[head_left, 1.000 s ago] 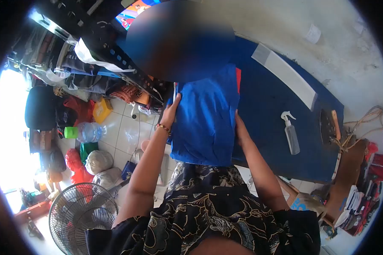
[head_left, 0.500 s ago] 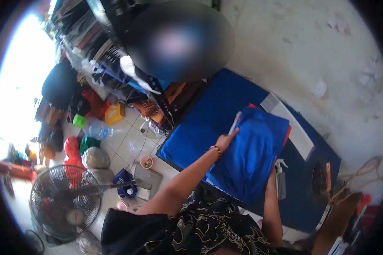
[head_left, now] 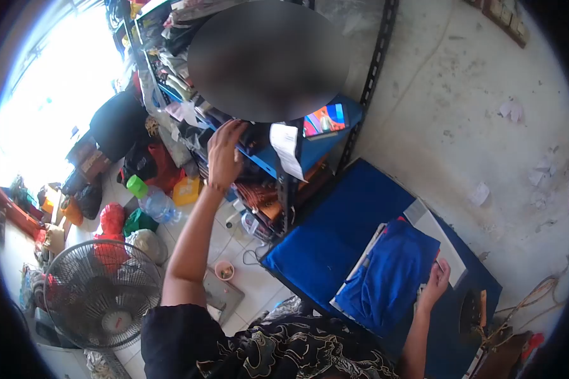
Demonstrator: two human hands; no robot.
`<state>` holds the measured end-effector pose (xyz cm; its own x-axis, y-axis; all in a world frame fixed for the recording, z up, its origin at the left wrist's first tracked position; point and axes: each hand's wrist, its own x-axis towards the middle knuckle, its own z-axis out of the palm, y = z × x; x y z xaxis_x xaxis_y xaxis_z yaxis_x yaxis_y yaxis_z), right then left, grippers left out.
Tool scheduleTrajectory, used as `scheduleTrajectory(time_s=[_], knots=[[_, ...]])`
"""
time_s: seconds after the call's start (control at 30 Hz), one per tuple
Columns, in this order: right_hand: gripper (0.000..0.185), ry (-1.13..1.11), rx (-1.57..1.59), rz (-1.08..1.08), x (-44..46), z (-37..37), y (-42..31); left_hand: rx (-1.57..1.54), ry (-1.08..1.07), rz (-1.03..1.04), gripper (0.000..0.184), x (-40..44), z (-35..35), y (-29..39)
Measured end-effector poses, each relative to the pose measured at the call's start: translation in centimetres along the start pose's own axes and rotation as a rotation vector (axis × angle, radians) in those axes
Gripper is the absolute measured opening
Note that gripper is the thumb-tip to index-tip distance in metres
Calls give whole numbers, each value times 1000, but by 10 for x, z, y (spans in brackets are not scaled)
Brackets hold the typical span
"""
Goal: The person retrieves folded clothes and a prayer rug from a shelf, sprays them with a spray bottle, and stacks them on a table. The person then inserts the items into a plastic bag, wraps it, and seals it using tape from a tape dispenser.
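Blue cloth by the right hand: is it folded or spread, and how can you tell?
Folded, it appears: the blue cloth lies as a compact, roughly rectangular bundle, covering only part of the table.

Soft blue cloth (head_left: 395,268) with a faint sheen, on a matt, fabric-like surface (head_left: 370,199).
The strip (head_left: 444,239) looks smooth and pale, its material unclear; the post (head_left: 377,66) is dark, perforated metal. White paper (head_left: 287,148) hangs limp and matt, near a glossy screen (head_left: 325,120). The bottle (head_left: 159,205) is clear, shiny plastic, the red bag (head_left: 112,218) thin, crinkled plastic. Floor tiles (head_left: 256,285) look smooth and glossy; the wall (head_left: 436,126) is matt, scuffed and rough in patches. The shirt (head_left: 297,350) is printed cloth.
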<state>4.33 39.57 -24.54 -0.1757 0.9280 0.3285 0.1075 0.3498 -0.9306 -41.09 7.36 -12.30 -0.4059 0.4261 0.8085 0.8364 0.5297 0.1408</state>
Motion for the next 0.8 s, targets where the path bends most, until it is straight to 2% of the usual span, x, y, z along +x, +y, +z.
scheduleTrajectory(time_s=[0.07,0.1,0.17,0.2,0.23,0.3,0.33,0.37,0.4,0.47,0.53,0.6,0.63,0.67,0.7,0.73,0.77,0.8], knots=[[26,-282,34,-75,-22,48,-73,118,-288,302,56,29,5,-39],[24,-424,43,-114,-38,69,-101,53,-383,323,55,38,9,-52],[20,-805,190,64,-70,108,-135,-76,-572,366,52,54,13,-75],[20,-997,209,-26,-83,126,-150,-98,-551,416,40,60,14,-80],[19,-1189,225,-115,-94,145,-164,-166,-587,301,39,66,17,-88],[31,-1446,256,-110,-110,184,-182,-303,-660,70,36,82,26,-104],[37,-1471,389,-18,-117,209,-188,-355,-552,9,31,94,27,-109],[43,-1489,525,79,-123,236,-193,-334,-371,54,29,107,30,-116],[50,-1450,646,161,-128,266,-199,-311,-190,100,27,122,34,-123],[61,-1329,948,324,-130,330,-216,-274,15,12,24,152,22,-123],[65,-1157,1220,467,-129,383,-237,-100,81,-59,22,166,-33,-88],[70,-1032,1372,599,-126,414,-258,-106,211,-21,20,153,-95,-53],[74,-992,1434,677,-125,421,-270,11,73,-115,24,135,-146,-11],[78,-947,1497,757,-129,426,-276,45,56,-133,22,110,-175,13],[78,-1039,1592,817,-139,432,-268,144,-60,-99,20,81,-201,39],[78,-1081,1618,868,-152,432,-259,133,-121,18,25,42,-211,57],[78,-1108,1596,910,-168,427,-249,99,-260,73,31,1,-228,84],[78,-1145,1561,953,-187,420,-236,-6,-492,97,32,-21,-240,109]])
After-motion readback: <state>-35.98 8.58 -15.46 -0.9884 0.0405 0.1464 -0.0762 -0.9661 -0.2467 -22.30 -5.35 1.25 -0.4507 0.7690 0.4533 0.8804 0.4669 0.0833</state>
